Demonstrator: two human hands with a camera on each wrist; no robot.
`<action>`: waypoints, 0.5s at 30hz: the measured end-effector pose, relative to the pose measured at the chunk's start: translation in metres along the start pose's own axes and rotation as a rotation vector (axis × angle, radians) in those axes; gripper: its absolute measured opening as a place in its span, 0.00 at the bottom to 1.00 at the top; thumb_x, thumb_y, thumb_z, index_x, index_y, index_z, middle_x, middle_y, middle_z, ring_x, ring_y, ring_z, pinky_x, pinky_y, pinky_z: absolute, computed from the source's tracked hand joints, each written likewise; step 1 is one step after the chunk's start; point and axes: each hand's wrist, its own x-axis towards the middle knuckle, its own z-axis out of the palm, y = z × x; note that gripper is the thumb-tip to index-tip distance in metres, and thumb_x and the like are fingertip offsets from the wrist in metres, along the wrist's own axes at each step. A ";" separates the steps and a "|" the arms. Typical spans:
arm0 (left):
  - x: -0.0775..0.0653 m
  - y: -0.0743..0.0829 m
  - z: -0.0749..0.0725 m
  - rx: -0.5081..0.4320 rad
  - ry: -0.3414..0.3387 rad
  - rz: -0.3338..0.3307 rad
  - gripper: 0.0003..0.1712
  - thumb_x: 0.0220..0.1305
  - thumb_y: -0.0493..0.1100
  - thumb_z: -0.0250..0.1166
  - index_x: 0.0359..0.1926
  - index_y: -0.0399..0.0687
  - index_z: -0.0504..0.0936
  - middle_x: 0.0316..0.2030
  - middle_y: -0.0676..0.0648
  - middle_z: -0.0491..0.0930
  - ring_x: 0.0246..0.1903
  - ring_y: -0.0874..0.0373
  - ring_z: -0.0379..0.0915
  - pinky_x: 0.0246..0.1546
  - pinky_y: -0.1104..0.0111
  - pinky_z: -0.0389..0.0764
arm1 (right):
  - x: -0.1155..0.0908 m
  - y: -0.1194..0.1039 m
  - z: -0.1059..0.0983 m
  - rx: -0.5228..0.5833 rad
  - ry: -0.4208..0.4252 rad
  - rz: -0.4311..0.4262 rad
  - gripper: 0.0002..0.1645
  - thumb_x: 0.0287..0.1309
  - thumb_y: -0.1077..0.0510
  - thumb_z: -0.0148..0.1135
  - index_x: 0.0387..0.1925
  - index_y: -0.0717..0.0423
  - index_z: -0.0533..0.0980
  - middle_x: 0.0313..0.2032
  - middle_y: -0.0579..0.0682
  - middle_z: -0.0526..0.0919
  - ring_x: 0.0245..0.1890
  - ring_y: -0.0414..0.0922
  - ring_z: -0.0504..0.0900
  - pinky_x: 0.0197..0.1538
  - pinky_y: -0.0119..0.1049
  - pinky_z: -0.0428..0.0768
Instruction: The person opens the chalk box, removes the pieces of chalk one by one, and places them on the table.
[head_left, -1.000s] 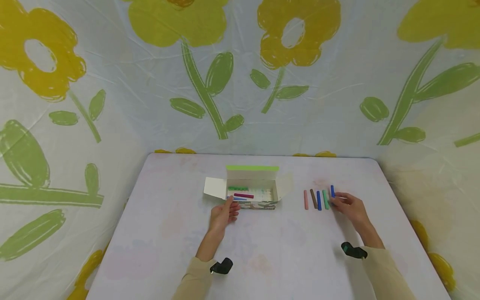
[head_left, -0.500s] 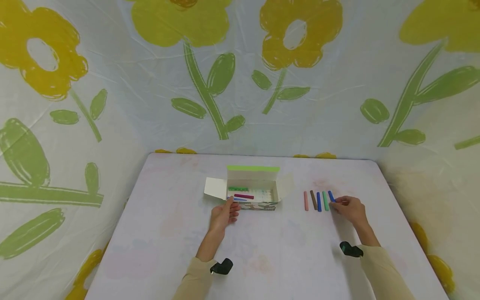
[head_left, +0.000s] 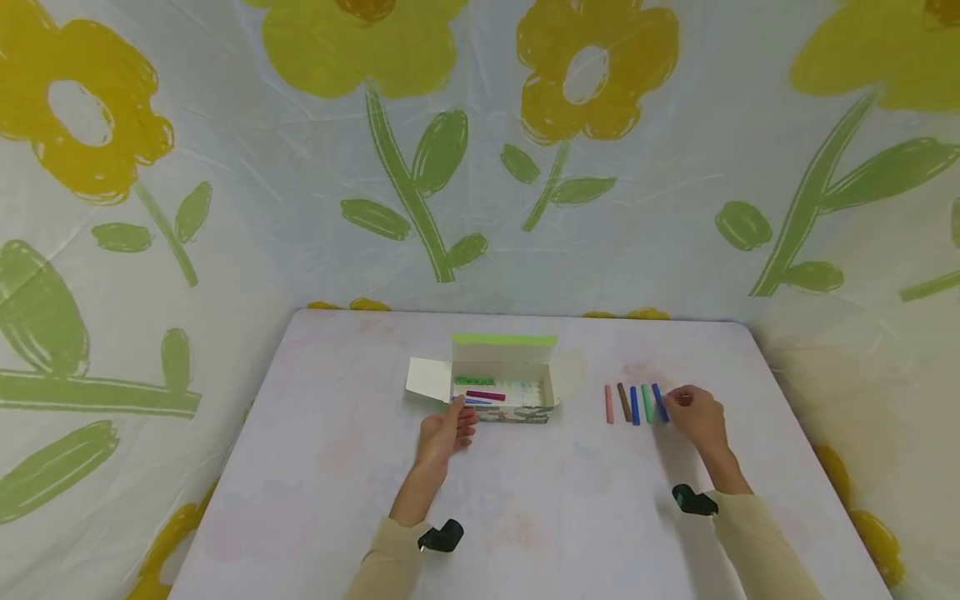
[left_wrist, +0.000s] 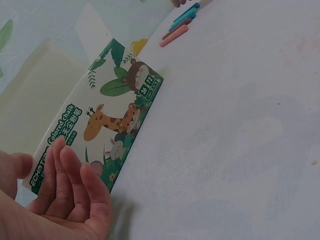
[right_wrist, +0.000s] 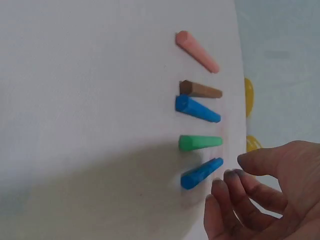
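Note:
An open chalk box with animal pictures stands on the table. My left hand holds its front wall near the left corner, the thumb at the rim and the fingers along the printed side. Inside lie a dark red chalk stick, a green piece, a blue stick and pale chalks. To the right, several sticks lie in a row: pink, brown, blue, green and another blue chalk. Beside this last one is my right hand, fingers loosely bent, with nothing between them.
The box's lid stands up at the back, and its side flap spreads out to the left. A pale table carries everything. Cloth walls with printed flowers rise behind and at both sides.
My right hand has drawn the end blue chalk toward me, level with the row, and let go of it. The left hand has stayed at the box.

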 end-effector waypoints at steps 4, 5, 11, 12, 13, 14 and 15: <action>-0.009 0.008 0.002 -0.004 0.005 0.009 0.28 0.78 0.50 0.58 0.52 0.23 0.81 0.45 0.32 0.86 0.33 0.57 0.81 0.44 0.61 0.85 | -0.001 -0.012 -0.001 0.013 0.009 -0.074 0.19 0.73 0.57 0.58 0.49 0.74 0.76 0.48 0.76 0.80 0.46 0.67 0.80 0.41 0.50 0.81; -0.010 0.009 0.002 -0.003 0.005 0.011 0.28 0.78 0.50 0.58 0.52 0.23 0.81 0.45 0.33 0.86 0.33 0.57 0.81 0.44 0.61 0.85 | -0.001 -0.015 -0.001 0.017 0.003 -0.087 0.19 0.73 0.57 0.58 0.50 0.74 0.76 0.49 0.76 0.80 0.46 0.67 0.80 0.41 0.50 0.80; -0.009 0.008 0.002 0.005 0.001 0.003 0.28 0.78 0.51 0.58 0.52 0.24 0.81 0.45 0.32 0.86 0.33 0.57 0.81 0.46 0.59 0.85 | -0.004 -0.034 -0.001 0.023 -0.022 -0.122 0.20 0.74 0.56 0.57 0.52 0.73 0.76 0.50 0.74 0.80 0.49 0.66 0.79 0.46 0.53 0.79; -0.009 0.008 0.002 0.004 0.000 0.002 0.28 0.78 0.51 0.58 0.52 0.24 0.81 0.46 0.32 0.85 0.33 0.57 0.81 0.46 0.59 0.84 | -0.005 -0.037 -0.001 0.025 -0.021 -0.130 0.20 0.74 0.56 0.57 0.52 0.73 0.76 0.50 0.74 0.80 0.50 0.66 0.79 0.47 0.54 0.79; -0.008 0.007 0.001 0.002 -0.001 0.002 0.28 0.79 0.51 0.58 0.52 0.23 0.81 0.46 0.32 0.85 0.33 0.57 0.81 0.46 0.59 0.84 | -0.005 -0.041 -0.001 0.028 -0.021 -0.139 0.20 0.74 0.56 0.57 0.52 0.73 0.76 0.50 0.74 0.80 0.50 0.66 0.79 0.48 0.54 0.79; -0.008 0.006 0.001 0.000 -0.001 0.003 0.28 0.79 0.51 0.58 0.52 0.23 0.81 0.46 0.31 0.85 0.33 0.57 0.81 0.46 0.59 0.84 | -0.005 -0.044 -0.001 0.032 -0.023 -0.147 0.20 0.74 0.56 0.57 0.53 0.72 0.76 0.51 0.74 0.80 0.50 0.66 0.79 0.48 0.54 0.79; -0.007 0.006 0.001 -0.002 -0.002 0.004 0.28 0.79 0.51 0.58 0.52 0.23 0.81 0.47 0.31 0.85 0.33 0.58 0.81 0.46 0.59 0.84 | -0.006 -0.048 -0.001 0.038 -0.023 -0.154 0.20 0.75 0.56 0.57 0.53 0.72 0.76 0.51 0.73 0.80 0.50 0.65 0.79 0.48 0.53 0.79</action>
